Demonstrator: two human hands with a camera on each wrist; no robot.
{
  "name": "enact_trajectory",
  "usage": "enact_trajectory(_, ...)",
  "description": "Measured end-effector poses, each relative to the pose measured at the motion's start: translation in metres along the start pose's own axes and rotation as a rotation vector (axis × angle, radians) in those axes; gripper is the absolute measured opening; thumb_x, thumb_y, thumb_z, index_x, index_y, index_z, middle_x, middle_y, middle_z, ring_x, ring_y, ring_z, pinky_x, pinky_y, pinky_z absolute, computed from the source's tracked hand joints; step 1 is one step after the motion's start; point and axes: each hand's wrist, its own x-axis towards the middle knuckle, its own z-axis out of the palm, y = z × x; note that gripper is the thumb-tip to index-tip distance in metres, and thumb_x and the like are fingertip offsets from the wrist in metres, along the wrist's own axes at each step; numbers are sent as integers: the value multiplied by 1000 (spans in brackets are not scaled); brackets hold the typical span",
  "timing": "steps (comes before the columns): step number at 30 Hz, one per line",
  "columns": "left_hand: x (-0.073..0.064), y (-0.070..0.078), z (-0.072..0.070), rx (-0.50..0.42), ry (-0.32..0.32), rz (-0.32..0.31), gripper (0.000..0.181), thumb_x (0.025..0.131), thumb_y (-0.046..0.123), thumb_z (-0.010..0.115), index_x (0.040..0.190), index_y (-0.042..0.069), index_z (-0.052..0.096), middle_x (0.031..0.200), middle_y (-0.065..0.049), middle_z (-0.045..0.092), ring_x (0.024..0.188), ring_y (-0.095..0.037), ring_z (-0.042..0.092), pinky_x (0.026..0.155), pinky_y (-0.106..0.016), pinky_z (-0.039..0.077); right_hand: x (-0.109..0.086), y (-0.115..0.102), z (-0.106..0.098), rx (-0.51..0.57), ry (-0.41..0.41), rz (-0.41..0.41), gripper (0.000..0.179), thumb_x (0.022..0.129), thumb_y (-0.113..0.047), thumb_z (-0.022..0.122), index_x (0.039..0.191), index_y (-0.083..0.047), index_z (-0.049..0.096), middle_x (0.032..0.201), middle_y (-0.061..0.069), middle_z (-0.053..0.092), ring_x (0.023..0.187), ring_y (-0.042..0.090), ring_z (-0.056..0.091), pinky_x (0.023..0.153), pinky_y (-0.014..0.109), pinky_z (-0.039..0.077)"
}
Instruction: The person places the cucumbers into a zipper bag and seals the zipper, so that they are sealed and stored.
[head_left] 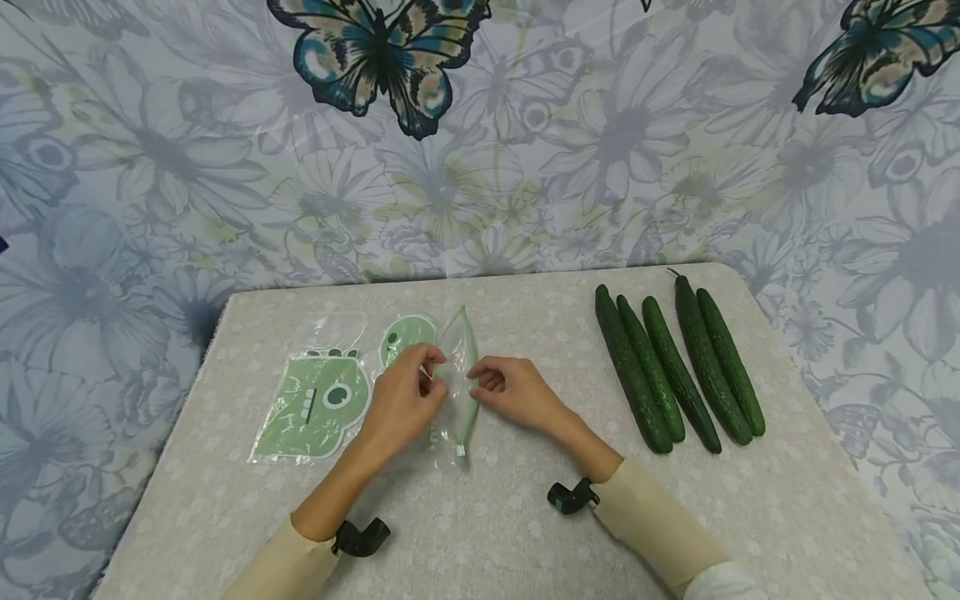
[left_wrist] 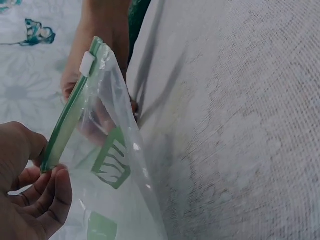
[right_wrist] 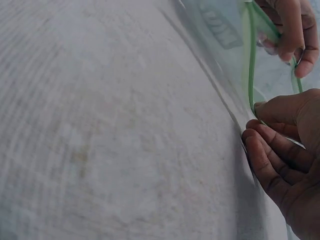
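Note:
A clear zip bag (head_left: pixel 459 429) with green edging stands between my hands, its mouth spread apart. My left hand (head_left: pixel 401 400) pinches one side of the mouth; in the left wrist view its thumb and fingers meet on the green zip strip (left_wrist: pixel 69 112). Opposite, my right hand (head_left: pixel 517 392) pinches the other side, and the right wrist view has its thumb and fingertips on the green edge (right_wrist: pixel 252 65). A white slider (left_wrist: pixel 87 64) sits near one end of the strip. Green print shows through the film. Nothing is visible inside the bag.
Left of my hands, clear plastic with a green cartoon print (head_left: pixel 300 425) lies flat; how its layers divide cannot be told. Several cucumbers (head_left: pixel 633 375) lie side by side on the right of the cloth-covered table (head_left: pixel 517 533). A patterned cloth (head_left: pixel 525 167) hangs behind.

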Motion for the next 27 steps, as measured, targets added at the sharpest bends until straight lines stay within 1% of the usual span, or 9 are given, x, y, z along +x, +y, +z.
enact_trajectory(2,-1,-1,-3,31,32,14,29,91,8,68,118,16,69,99,0,61,75,-9,62,67,-29,52,-1,0,1,-6,7,4,21,97,-15,80,117,-7,78,99,4,78,87,9,73,80,24,61)
enact_trajectory(6,-1,-1,-13,65,107,36,24,95,8,65,115,17,73,96,0,61,71,-10,57,65,-29,48,-4,2,1,-29,23,25,19,98,-15,79,116,-8,77,97,3,77,84,8,71,80,24,60)
enact_trajectory(12,-2,-7,-31,57,215,33,27,93,3,63,115,10,79,94,-3,63,65,-10,59,64,-30,46,-10,6,-4,-57,95,69,19,96,-13,78,115,-10,75,95,1,74,82,7,68,79,24,59)
enact_trajectory(14,-1,-10,-36,50,238,30,28,93,3,64,114,10,80,93,-2,65,65,-11,60,65,-30,47,-12,7,-6,-53,116,71,18,96,-12,78,114,-10,75,94,1,73,81,7,68,78,24,59)
enact_trajectory(17,1,-13,-38,28,229,38,28,94,5,65,116,10,81,94,-2,68,67,-11,64,67,-30,50,-13,8,-9,-50,123,68,17,98,-13,77,114,-10,75,93,0,72,79,7,67,77,24,58)
enact_trajectory(19,1,-14,-37,18,197,42,28,96,7,65,118,11,81,96,-2,68,70,-11,66,68,-29,53,-13,7,-9,-50,120,64,16,100,-14,75,115,-10,74,94,0,73,80,8,67,78,24,59)
enact_trajectory(24,2,-14,-30,-27,104,62,29,101,7,66,127,11,78,104,-5,69,78,-14,71,71,-26,59,-12,3,-7,-45,79,54,21,106,-18,68,125,-10,72,107,1,76,93,10,71,85,25,60)
enact_trajectory(27,2,-14,-27,-47,68,70,30,103,7,67,131,12,77,106,-5,70,80,-14,72,72,-25,60,-15,-2,-9,-59,53,26,28,108,-21,65,133,-10,70,117,2,76,102,13,73,90,30,61)
